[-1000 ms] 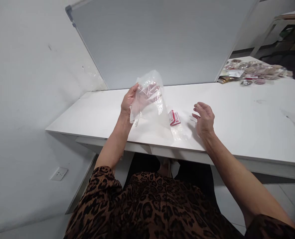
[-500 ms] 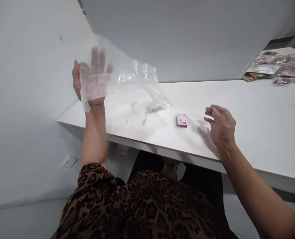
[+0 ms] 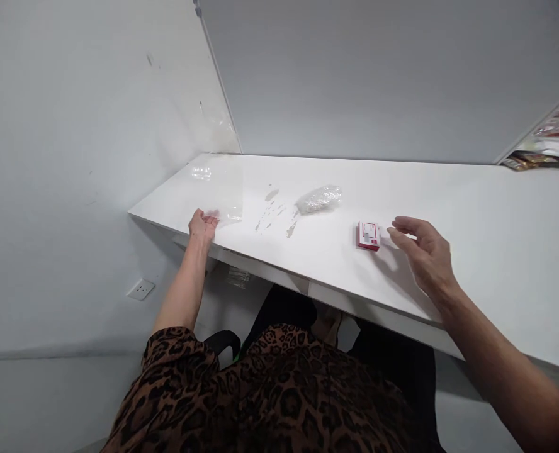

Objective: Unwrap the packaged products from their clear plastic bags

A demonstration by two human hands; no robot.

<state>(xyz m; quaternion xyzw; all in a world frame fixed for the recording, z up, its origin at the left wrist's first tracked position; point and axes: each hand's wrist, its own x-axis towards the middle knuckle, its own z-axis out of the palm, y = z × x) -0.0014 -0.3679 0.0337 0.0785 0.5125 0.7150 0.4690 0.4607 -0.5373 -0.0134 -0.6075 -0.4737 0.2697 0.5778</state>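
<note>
My left hand (image 3: 203, 226) is closed on the near edge of a clear plastic bag (image 3: 218, 182), which is spread flat over the left end of the white table (image 3: 430, 195). Some of the fingertips are seen through the film. To the right, a small stack of white-and-red cards (image 3: 369, 234) lies on the table. My right hand (image 3: 423, 251) hovers just right of the stack, thumb and index finger close together. A small pale card-like piece (image 3: 386, 237) shows at their tips, blurred and partly hidden.
A crumpled clear plastic packet (image 3: 320, 199) lies between the bag and the cards. Greyish worn marks (image 3: 272, 211) show on the tabletop. A grey panel (image 3: 355, 82) stands along the back, with several packaged items (image 3: 558, 141) beyond its right end. The wall socket (image 3: 140, 289) is at lower left.
My left hand has come down from the air, and the bag now lies on the table. The packet lies uncovered. My right hand has moved closer to the cards, and the view has shifted.
</note>
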